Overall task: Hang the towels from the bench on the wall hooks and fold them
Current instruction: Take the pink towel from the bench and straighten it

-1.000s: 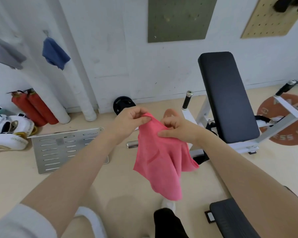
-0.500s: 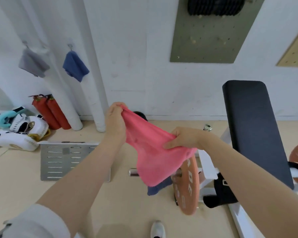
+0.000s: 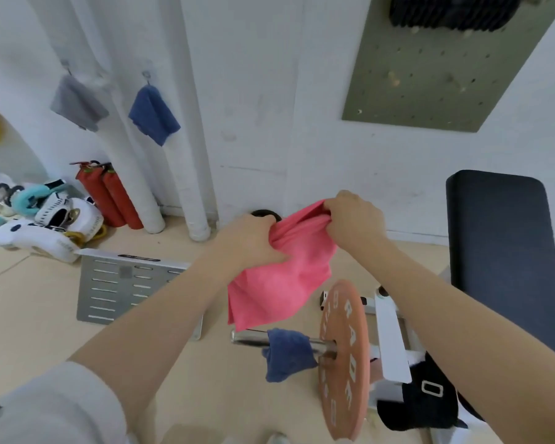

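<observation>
Facing the wall, I see a grey towel and a blue towel already hung at about ten o'clock from my hands, well apart from them. The pink towel hangs between my hands, its top edge running left to right and its body drooping toward six o'clock, rumpled and soft. My left hand, nearer the hooks, bunches one end in curled fingers; my right hand grips the other.
</observation>
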A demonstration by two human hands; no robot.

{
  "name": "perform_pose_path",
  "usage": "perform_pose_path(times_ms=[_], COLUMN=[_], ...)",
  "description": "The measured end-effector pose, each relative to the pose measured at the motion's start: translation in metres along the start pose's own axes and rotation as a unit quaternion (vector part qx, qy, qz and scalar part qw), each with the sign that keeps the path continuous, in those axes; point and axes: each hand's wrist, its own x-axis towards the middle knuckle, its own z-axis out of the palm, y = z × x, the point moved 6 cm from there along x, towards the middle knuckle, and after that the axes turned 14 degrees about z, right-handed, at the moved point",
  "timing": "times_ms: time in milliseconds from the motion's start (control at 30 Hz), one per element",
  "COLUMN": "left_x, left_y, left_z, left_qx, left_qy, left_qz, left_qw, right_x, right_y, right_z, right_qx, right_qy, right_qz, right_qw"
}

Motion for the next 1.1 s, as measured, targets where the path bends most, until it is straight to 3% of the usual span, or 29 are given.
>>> perform_pose_path(times_ms=[100, 267, 400, 500, 600, 700, 800, 900, 1000, 1033, 1100], left_x=[0.005, 0.005, 0.02, 0.022, 0.019, 0.023, 0.032, 0.041, 0.053, 0.055, 0.058], left_y=[-0.011, -0.052, -0.086, -0.111, -0.13, -0.146, -0.157, -0.168, -0.185, -0.194, -0.212], left_z=[-0.004, -0.016, -0.013, -0.022, -0.027, -0.029, -0.027, -0.033, -0.047, -0.051, -0.06], left_qx=[0.053, -0.002, -0.092, -0.138, -0.128, -0.154, -0.235, -0.27, -0.289, -0.301, -0.317], left_qy=[0.046, 0.149, 0.19, 0.221, 0.203, 0.181, 0.127, 0.096, 0.081, 0.088, 0.113], left_qz=[-0.008, -0.105, -0.163, -0.199, -0.185, -0.137, -0.065, -0.034, -0.017, -0.015, -0.009], left_qw=[0.998, 0.983, 0.964, 0.945, 0.953, 0.962, 0.962, 0.958, 0.954, 0.949, 0.942], right_x=[0.011, 0.011, 0.009, 0.033, 0.052, 0.072, 0.105, 0.125, 0.141, 0.145, 0.146], right_y=[-0.003, -0.014, -0.048, -0.052, -0.053, -0.065, -0.059, -0.052, -0.066, -0.073, -0.09], right_z=[0.002, 0.008, 0.005, 0.007, 0.016, 0.027, 0.032, 0.045, 0.046, 0.046, 0.047], right_qx=[-0.01, 0.094, 0.072, 0.099, 0.093, -0.063, -0.078, 0.098, 0.273, 0.345, 0.534], right_qy=[0.004, -0.076, -0.015, -0.036, -0.101, -0.049, -0.015, -0.061, -0.051, -0.066, -0.151], right_qz=[-0.104, -0.257, -0.343, -0.29, -0.273, -0.277, -0.136, 0.04, 0.103, 0.104, 0.107], right_qw=[0.994, 0.959, 0.936, 0.951, 0.952, 0.957, 0.988, 0.992, 0.955, 0.93, 0.825])
